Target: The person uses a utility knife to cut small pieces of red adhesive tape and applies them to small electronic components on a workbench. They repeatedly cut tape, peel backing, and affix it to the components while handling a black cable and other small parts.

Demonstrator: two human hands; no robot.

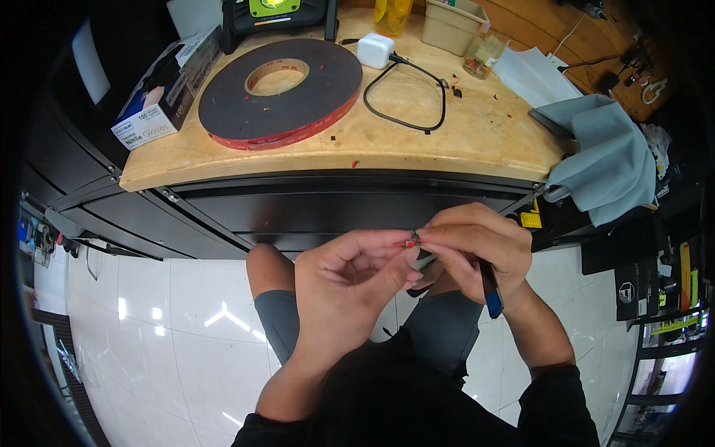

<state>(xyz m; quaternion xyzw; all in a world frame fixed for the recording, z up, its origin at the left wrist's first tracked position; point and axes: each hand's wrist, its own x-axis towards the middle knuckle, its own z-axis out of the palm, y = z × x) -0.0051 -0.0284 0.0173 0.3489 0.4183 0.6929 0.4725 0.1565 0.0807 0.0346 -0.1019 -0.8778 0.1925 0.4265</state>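
I seem to be in a workshop or garage: my scrap-littered wooden worktop (484,153) tops black cabinets (298,212), with a glove carton (145,123) and a big tape roll (328,89) at far left. Cables (637,59) hang along the wooden wall (514,16) at far right; glossy white tiles (194,365) cover the floor.

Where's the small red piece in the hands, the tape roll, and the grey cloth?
Small red piece (408,243): head view, its middle.
Tape roll (322,93): head view, its flat dark face.
Grey cloth (607,153): head view, its draped middle.
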